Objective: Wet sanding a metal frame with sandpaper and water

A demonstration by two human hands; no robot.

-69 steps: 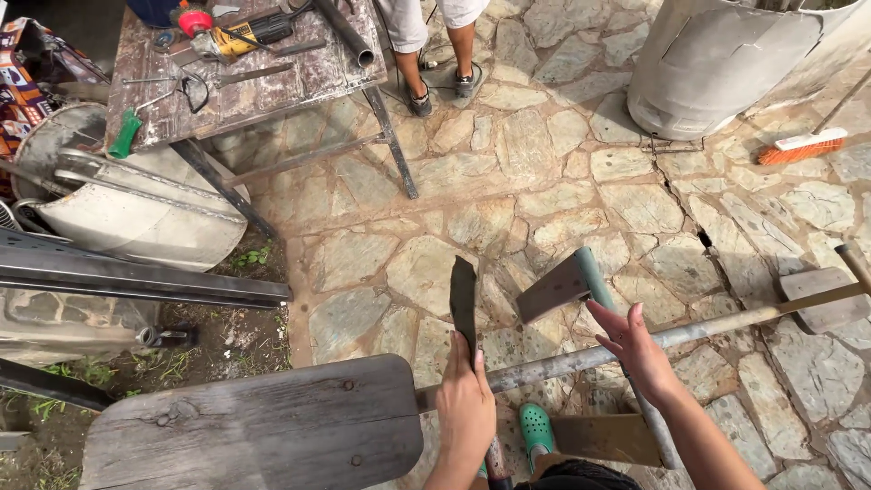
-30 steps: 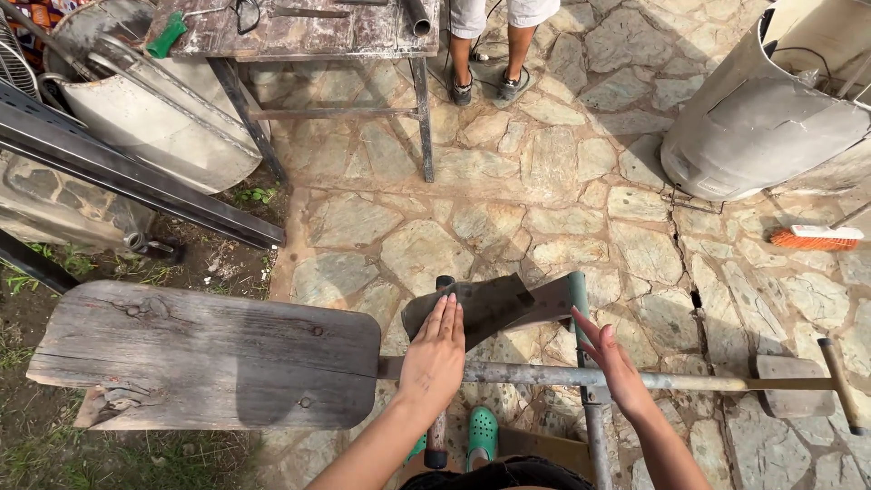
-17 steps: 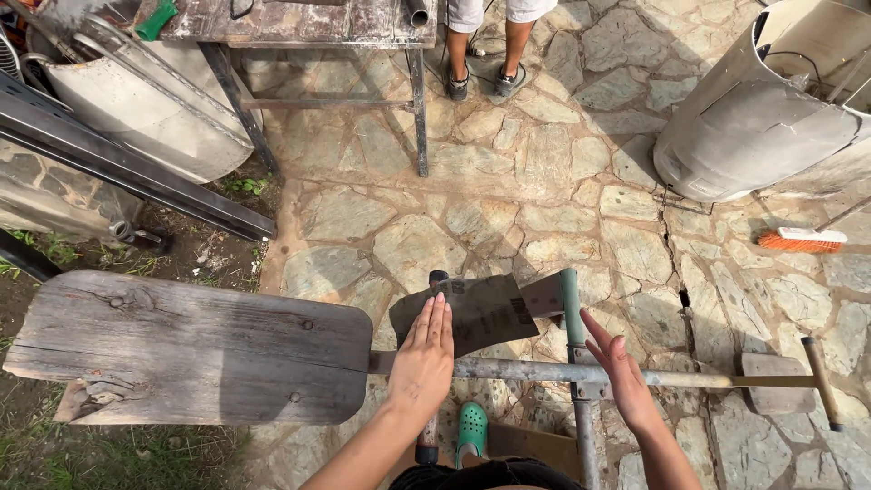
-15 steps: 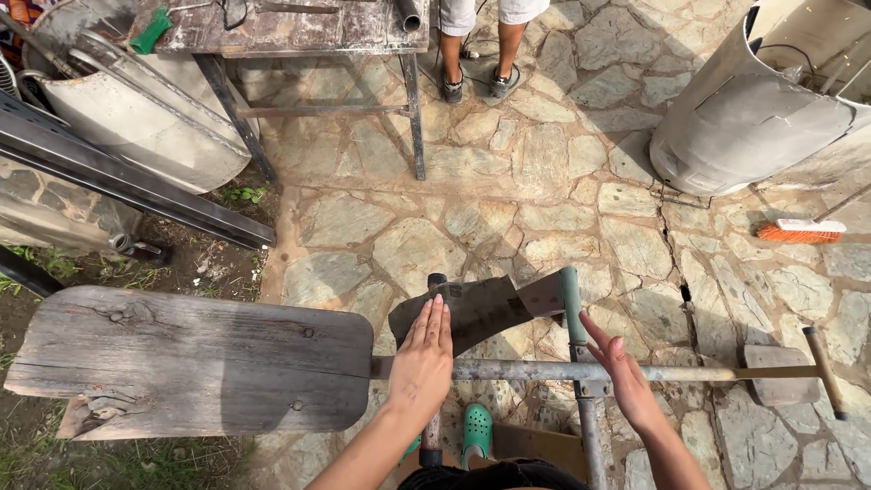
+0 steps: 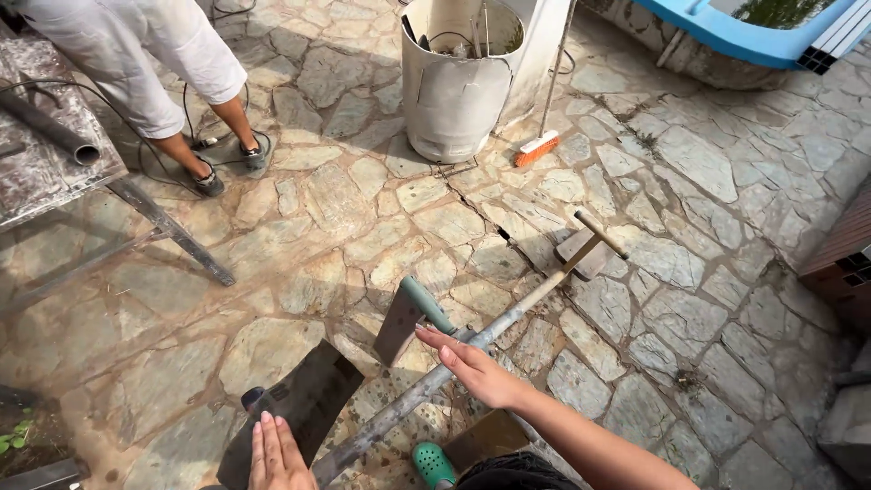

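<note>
Lower left of frame: left hand [image 5: 275, 451], fingers flat and together, presses the dark metal plate [image 5: 295, 408], not gripping. Centre: right hand [image 5: 476, 369] lies open-palmed on the long steel pipe [image 5: 472, 349] beside the green-handled blade [image 5: 410, 315]. Both pieces steadied, nothing fixed yet.

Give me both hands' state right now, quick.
Left hand: open, flat on the dark metal plate, gripping nothing.
Right hand: open, fingers extended over the long metal bar, holding nothing.

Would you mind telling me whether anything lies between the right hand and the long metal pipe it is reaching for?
Nothing visible does. The right hand is open, directly over the long metal pipe; whether it touches is unclear. The left hand lies flat on the dark metal plate.
</note>
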